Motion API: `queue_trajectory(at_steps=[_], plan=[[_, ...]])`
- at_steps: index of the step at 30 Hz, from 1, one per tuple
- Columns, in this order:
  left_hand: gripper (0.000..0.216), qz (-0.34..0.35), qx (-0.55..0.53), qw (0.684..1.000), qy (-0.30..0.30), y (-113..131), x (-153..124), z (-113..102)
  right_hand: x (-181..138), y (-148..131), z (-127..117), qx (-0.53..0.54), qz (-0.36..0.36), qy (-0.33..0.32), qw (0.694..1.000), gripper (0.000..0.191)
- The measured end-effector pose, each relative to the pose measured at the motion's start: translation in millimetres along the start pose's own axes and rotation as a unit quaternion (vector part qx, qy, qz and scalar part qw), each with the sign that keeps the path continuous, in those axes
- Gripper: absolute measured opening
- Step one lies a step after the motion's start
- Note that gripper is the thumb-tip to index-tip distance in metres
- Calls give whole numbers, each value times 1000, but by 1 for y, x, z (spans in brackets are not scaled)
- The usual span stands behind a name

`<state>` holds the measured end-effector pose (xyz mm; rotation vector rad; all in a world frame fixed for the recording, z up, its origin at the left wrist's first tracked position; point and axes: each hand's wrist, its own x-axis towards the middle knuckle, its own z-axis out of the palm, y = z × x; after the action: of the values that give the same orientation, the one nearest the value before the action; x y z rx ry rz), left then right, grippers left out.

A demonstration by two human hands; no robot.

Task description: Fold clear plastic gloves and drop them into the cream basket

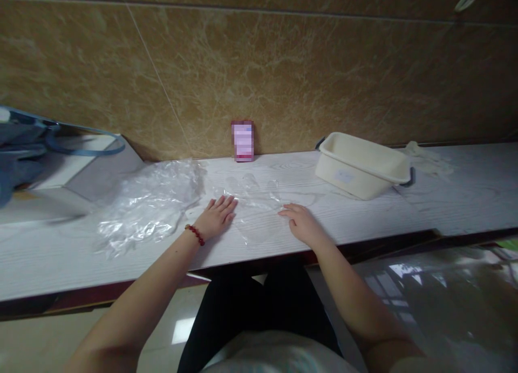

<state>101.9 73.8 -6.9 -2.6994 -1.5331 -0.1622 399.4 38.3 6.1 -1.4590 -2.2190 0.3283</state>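
White table [364, 222] | left hand [216, 216] flat, spread on clear plastic sheet [254, 200] | right hand [301, 222] loosely curled

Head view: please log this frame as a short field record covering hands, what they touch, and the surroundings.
surface: white wood-grain table against a brown tiled wall
left hand: left hand flat, palm down, at the edge of a clear plastic sheet; red bead bracelet on the wrist
right hand: right hand resting on the same sheet, fingers loosely curled
left of hands: pile of crumpled clear plastic
right of hands: cream plastic tub
at the wall: small pink box, label blurred
far left: blue bag
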Motion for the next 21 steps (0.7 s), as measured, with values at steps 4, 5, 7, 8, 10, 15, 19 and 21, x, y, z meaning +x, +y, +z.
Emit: queue_trajectory(at_steps=[4, 5, 7, 8, 10, 15, 19, 21], plan=[[54, 4, -3, 1000, 20, -5, 0, -3, 3, 2, -5, 6, -6, -20, 1000, 48], [54, 8, -4, 1000, 30, -4, 1, -6, 5, 3, -7, 14, -6, -24, 1000, 47], [53, 22, -4, 999, 47, -1, 4, -10, 13, 4, -12, 30, 1, -24, 999, 46], [52, 31, -3, 998, 52, 2, 6, -12, 18, 5, -14, 33, 10, -19, 999, 44], [51, 48, -1, 998, 52, 7, 11, -14, 35, 9, -18, 22, 39, -7, 999, 38], [53, 74, 12, 997, 24, 17, 24, -13, 90, 23, -16, -73, 112, -46, 990, 31], [56, 83, 19, 996, 0, 21, 25, -9, 120, 29, -5, -135, 120, -46, 982, 35], [57, 88, 20, 996, -12, 22, 24, -7, 126, 29, 1, -133, 123, -31, 983, 30]])
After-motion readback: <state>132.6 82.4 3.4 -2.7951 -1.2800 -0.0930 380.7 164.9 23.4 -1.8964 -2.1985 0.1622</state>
